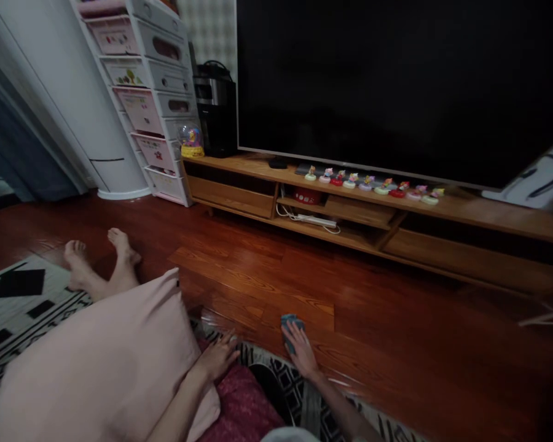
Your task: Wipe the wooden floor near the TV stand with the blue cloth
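Note:
My right hand point(299, 350) lies flat with fingers stretched over a small blue cloth point(291, 321) on the red-brown wooden floor point(396, 319). My left hand point(219, 356) rests open, fingers spread, on the edge of a patterned black-and-white rug point(18, 307), beside a large pale pink cushion point(96, 368) lying over my lap. My bare feet point(101, 258) stretch out to the left beyond the cushion.
A low wooden TV stand point(442, 212) runs along the back with a row of small figurines point(373, 183), a power strip point(316, 220) and a big dark television point(396, 80). A white drawer tower point(147, 92) and a black appliance point(216, 110) stand at the left.

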`<state>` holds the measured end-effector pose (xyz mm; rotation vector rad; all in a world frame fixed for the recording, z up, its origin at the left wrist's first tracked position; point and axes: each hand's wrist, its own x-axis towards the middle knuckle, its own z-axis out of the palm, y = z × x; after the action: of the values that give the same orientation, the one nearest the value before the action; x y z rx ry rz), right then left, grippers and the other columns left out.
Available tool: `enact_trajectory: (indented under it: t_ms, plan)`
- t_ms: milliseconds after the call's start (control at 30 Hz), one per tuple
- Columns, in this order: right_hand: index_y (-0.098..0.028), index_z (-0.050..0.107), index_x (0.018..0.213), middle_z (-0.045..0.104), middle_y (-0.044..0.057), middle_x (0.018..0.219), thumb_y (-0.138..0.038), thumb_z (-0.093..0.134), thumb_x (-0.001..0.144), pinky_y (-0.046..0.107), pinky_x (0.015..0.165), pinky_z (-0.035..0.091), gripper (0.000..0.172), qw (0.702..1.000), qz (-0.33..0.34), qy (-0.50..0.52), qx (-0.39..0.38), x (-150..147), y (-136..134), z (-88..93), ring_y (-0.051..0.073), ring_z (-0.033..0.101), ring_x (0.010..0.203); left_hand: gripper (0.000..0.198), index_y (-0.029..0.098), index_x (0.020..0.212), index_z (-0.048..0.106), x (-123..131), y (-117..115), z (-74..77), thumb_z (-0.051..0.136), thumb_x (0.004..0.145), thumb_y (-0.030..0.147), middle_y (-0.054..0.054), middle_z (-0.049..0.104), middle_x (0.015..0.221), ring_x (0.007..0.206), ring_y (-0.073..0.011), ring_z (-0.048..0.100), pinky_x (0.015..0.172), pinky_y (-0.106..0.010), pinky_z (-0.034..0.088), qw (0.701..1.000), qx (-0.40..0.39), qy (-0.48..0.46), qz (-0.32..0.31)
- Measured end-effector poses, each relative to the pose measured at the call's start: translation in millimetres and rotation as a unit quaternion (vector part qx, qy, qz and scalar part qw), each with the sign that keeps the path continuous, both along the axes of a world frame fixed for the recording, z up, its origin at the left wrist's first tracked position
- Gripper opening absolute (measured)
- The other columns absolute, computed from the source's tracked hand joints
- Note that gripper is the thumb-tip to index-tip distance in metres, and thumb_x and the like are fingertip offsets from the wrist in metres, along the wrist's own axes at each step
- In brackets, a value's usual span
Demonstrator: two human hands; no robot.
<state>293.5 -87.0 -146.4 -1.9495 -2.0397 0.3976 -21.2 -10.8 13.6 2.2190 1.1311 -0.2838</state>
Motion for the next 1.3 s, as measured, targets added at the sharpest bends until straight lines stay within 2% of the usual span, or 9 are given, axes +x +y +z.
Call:
enact_trajectory:
  t_ms: [200, 267, 400, 533, 733, 900, 1033, 1167, 1300]
  plan:
    - [-0.026, 0.029, 0.152, 0.024, 0.005, 0.160, -0.033, 0.028, 0.099, 0.050, 0.117, 0.017, 0.054, 0.973, -0.228, -0.043, 0.006, -4.6, 73.1, 14.5, 0.024, 0.016, 0.148, 0.049, 0.029, 0.144, 0.043, -5.3, 5.2, -10.4, 0.035, 0.098, 0.043, -0.003, 0.026, 0.160, 0.144, -0.0246, 0.030, 0.115, -0.041, 0.028, 1.000, 0.004, -0.005, -0.007]
    - [-0.026, 0.027, 0.153, 0.022, 0.005, 0.161, -0.034, 0.029, 0.099, 0.050, 0.117, 0.016, 0.055, 0.983, -0.177, -0.046, -0.003, -27.2, 80.5, 16.0, 0.023, 0.014, 0.148, 0.049, 0.029, 0.145, 0.042, -6.1, 5.9, -11.1, 0.035, 0.099, 0.044, -0.003, 0.024, 0.161, 0.143, -0.0240, 0.031, 0.115, -0.040, 0.028, 1.000, 0.005, -0.009, -0.008]
    - [-0.032, 0.027, 0.152, 0.021, 0.000, 0.161, -0.033, 0.039, 0.096, 0.045, 0.118, 0.016, 0.057, 0.997, 0.068, -0.023, -0.012, -65.0, 44.7, 10.2, 0.020, 0.014, 0.148, 0.048, 0.027, 0.143, 0.044, -5.9, 4.3, -6.3, 0.035, 0.098, 0.041, -0.003, 0.022, 0.162, 0.142, -0.0238, 0.034, 0.115, -0.038, 0.028, 1.000, 0.008, -0.012, -0.006]
    - [-0.036, 0.022, 0.153, 0.021, -0.004, 0.161, -0.033, 0.040, 0.096, 0.041, 0.119, 0.016, 0.060, 0.986, 0.164, 0.014, -0.022, -48.1, -11.1, 3.9, 0.017, 0.015, 0.148, 0.049, 0.025, 0.144, 0.044, -5.8, 2.4, -2.4, 0.034, 0.098, 0.041, -0.005, 0.022, 0.161, 0.144, -0.0254, 0.030, 0.115, -0.041, 0.028, 1.000, 0.012, 0.001, -0.004]
    - [-0.028, 0.028, 0.153, 0.024, 0.000, 0.160, -0.034, 0.030, 0.098, 0.043, 0.119, 0.016, 0.055, 0.998, -0.061, -0.029, -0.016, 18.4, -2.8, 8.4, 0.018, 0.015, 0.148, 0.050, 0.026, 0.145, 0.043, -8.1, 5.7, -8.2, 0.034, 0.099, 0.043, -0.006, 0.022, 0.161, 0.143, -0.0245, 0.032, 0.115, -0.040, 0.028, 1.000, 0.010, 0.002, -0.020]
    - [-0.024, 0.018, 0.155, 0.019, 0.006, 0.161, -0.032, 0.025, 0.098, 0.050, 0.117, 0.015, 0.059, 0.966, -0.252, -0.063, -0.012, 0.2, 57.9, 9.2, 0.024, 0.012, 0.149, 0.051, 0.025, 0.145, 0.041, -9.1, 7.3, -11.5, 0.034, 0.099, 0.044, -0.007, 0.024, 0.161, 0.142, -0.0242, 0.034, 0.116, -0.039, 0.027, 1.000, 0.009, 0.005, -0.020]
    - [-0.027, 0.020, 0.155, 0.019, 0.003, 0.162, -0.030, 0.033, 0.096, 0.047, 0.118, 0.015, 0.060, 0.994, -0.092, -0.061, -0.007, -43.6, 61.9, 4.0, 0.021, 0.011, 0.149, 0.050, 0.027, 0.145, 0.041, -9.0, 5.8, -9.7, 0.033, 0.099, 0.044, -0.005, 0.025, 0.161, 0.142, -0.0230, 0.034, 0.115, -0.039, 0.028, 1.000, 0.009, 0.005, -0.012]
    - [-0.032, 0.021, 0.153, 0.019, -0.001, 0.162, -0.028, 0.042, 0.093, 0.043, 0.119, 0.015, 0.064, 0.994, 0.106, -0.036, -0.008, -50.5, 17.2, -1.8, 0.019, 0.012, 0.148, 0.051, 0.026, 0.145, 0.042, -7.2, 3.6, -5.6, 0.033, 0.098, 0.043, -0.006, 0.024, 0.161, 0.142, -0.0255, 0.034, 0.115, -0.042, 0.027, 1.000, 0.004, 0.005, -0.006]
    - [-0.033, 0.021, 0.154, 0.021, -0.002, 0.161, -0.030, 0.040, 0.094, 0.041, 0.119, 0.017, 0.063, 0.997, 0.071, -0.039, 0.006, -6.5, -20.6, -3.4, 0.017, 0.014, 0.148, 0.051, 0.026, 0.145, 0.042, -6.0, 2.5, -1.3, 0.033, 0.098, 0.043, -0.005, 0.023, 0.161, 0.143, -0.0267, 0.031, 0.116, -0.043, 0.026, 1.000, 0.000, 0.015, -0.005]
